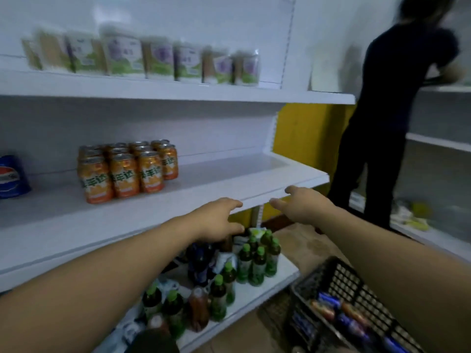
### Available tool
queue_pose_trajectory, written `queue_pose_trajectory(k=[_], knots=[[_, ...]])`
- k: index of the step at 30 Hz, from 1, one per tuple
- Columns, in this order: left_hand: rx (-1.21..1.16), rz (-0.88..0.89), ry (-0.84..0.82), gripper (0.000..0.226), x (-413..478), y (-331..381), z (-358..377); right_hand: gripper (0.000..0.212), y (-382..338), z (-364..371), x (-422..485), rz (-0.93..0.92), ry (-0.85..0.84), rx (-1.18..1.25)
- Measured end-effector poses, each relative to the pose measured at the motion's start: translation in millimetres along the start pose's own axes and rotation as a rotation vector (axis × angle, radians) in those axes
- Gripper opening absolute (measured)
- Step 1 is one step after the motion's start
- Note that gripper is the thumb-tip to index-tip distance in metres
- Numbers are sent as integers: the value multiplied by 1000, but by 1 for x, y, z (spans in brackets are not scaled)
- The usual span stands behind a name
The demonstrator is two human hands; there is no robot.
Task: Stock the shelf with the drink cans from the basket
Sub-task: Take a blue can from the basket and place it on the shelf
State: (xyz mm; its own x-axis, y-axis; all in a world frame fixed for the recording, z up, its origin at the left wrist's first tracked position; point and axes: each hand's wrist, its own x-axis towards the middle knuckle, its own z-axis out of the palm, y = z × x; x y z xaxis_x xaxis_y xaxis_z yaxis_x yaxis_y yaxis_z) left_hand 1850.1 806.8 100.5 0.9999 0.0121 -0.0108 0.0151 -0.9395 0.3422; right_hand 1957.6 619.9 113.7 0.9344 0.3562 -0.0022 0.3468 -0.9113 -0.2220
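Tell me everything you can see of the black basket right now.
The black basket sits at the lower right, beside the bottom shelf's end and under the right forearm. It looks like plastic, with lattice walls of small square openings. Blue and orange drink cans lie on their sides inside. Its lower part is cut off by the frame. Neither hand touches it.

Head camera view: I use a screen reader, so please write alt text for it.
Two empty hands, left hand and right hand, reach toward the front edge of a white middle shelf holding grouped orange cans. Green-capped bottles stand below; a black basket of cans sits lower right.
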Motion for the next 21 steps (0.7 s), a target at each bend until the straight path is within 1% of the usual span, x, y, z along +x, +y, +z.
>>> queue_pose_trajectory(k=[2, 4, 6, 11, 16, 21], knots=[[36, 110, -52, 71, 13, 38, 17, 83, 40, -4, -20, 123, 70, -25], [82, 206, -96, 72, 24, 70, 36, 77, 77, -5, -42, 227, 109, -23], [142, 295, -157, 73, 31, 96, 55, 74, 109, -6, -64, 309, 100, -8], [244, 518, -291, 74, 50, 134, 102, 77, 167, 0, -106, 465, 65, 21], [257, 602, -404, 73, 83, 156, 153, 78, 208, 20, -121, 594, 27, 48], [244, 612, -534, 70, 123, 164, 215, 82, 260, 68, -110, 766, -26, 105]])
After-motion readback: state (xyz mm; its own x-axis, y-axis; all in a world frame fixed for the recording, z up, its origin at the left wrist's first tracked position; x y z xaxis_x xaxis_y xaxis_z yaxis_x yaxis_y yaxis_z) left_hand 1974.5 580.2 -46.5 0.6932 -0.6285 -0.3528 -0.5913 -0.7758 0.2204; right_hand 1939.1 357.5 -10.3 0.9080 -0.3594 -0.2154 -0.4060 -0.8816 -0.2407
